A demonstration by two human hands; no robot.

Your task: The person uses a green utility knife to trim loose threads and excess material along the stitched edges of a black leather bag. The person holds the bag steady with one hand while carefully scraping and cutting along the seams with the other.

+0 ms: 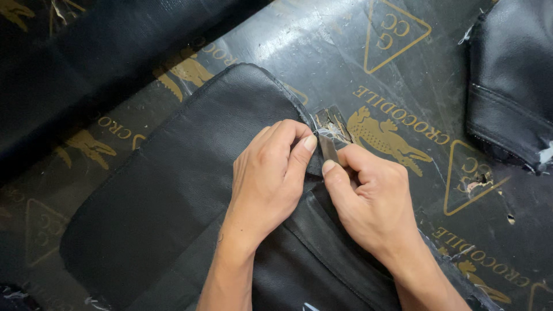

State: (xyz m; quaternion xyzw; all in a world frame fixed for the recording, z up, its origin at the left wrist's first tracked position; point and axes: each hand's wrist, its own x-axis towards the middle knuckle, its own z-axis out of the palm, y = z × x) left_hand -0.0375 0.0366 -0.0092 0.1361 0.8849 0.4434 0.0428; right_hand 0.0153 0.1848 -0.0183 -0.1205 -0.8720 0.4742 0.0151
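A black leather-like cover piece (173, 190) lies flat across the work surface. My left hand (271, 173) pinches its right seam edge between thumb and forefinger. My right hand (368, 201) grips a small metal blade tool (329, 147), its tip at the seam just beside my left thumb. Loose white threads (331, 133) stick out where the blade meets the edge. Both hands touch the same short stretch of seam.
The surface is a dark sheet (357, 69) printed with gold emblems and triangles. A second black stitched piece (512, 80) lies at the top right. A dark roll of material (86, 63) runs across the top left. Thread scraps are scattered about.
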